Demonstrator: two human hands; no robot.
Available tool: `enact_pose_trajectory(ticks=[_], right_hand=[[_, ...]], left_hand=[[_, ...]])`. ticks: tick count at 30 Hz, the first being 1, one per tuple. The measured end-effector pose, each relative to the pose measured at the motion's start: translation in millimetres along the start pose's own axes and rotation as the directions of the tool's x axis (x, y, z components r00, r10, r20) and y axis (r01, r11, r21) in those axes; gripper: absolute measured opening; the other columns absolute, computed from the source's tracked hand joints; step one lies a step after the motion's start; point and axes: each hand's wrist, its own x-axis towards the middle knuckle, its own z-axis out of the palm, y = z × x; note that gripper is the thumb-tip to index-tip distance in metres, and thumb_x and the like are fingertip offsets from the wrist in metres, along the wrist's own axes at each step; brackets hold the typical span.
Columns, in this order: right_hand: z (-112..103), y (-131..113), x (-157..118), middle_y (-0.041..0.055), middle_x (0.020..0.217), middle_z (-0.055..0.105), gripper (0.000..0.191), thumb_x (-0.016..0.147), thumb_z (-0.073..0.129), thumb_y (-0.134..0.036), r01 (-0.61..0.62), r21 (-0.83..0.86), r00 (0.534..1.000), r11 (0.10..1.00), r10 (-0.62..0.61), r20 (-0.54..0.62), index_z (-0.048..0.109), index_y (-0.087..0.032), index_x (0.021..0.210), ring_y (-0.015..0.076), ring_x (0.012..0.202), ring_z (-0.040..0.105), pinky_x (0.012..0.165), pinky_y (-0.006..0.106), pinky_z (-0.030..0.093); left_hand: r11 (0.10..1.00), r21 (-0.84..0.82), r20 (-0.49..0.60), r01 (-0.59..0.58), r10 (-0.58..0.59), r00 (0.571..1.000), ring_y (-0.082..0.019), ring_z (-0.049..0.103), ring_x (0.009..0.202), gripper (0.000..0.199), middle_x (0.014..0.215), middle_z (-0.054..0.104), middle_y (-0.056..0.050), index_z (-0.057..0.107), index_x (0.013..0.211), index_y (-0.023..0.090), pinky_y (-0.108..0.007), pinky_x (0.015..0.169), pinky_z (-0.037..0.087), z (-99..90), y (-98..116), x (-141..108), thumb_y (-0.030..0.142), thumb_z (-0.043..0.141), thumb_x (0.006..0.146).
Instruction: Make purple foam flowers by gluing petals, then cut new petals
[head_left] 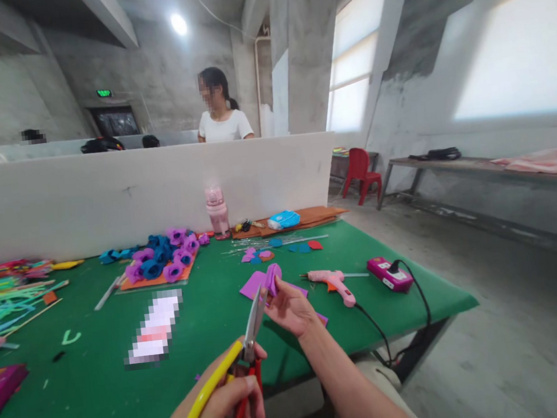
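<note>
My left hand (229,396) is wrapped round a pair of scissors (254,322) with yellow and red handles, its blades pointing up and away. The blade tips are close to a curled purple piece (273,278) of what looks like craft foam or paper. That piece is pinched between the fingers of my right hand (289,305). Whether the blades touch it, I cannot tell. Flat purple sheets (251,284) lie on the green table beneath and behind my right hand.
A pink glue gun (330,282) lies to the right, near a purple power box (389,274). Purple and blue flowers (163,257) are heaped at the back left. A pink bottle (217,212) stands by the white partition (155,189). Beyond it is a person (224,122).
</note>
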Motion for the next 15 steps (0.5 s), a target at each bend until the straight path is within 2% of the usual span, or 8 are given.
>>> enact_pose_trajectory(ticks=[8,15], right_hand=[[8.7,0.8,-4.2,-0.0007,0.064,0.067,0.007,0.078,0.064,-0.016,-0.022,0.056,0.999,0.998,0.024,-0.036,0.065,-0.017,0.072,0.0128,0.066,0.063,0.076,0.029,0.049],[5.8,2.5,-2.5,-0.0016,0.066,0.069,0.008,0.077,0.067,-0.017,-0.016,0.033,1.000,0.999,0.017,-0.022,0.064,-0.018,0.069,0.0120,0.064,0.064,0.076,0.030,0.050]], left_hand=[[1.000,0.010,-0.020,-0.002,0.003,1.000,-0.011,0.054,0.034,0.041,0.061,0.064,-0.004,0.041,0.125,0.021,-0.016,0.034,0.039,4.3,3.3,-2.0,0.029,0.047,0.085],[1.000,-0.021,-0.013,0.006,-0.007,1.000,-0.012,0.055,0.036,0.044,0.062,0.064,-0.003,0.039,0.126,0.021,-0.016,0.033,0.039,2.4,1.8,-0.1,0.030,0.049,0.084]])
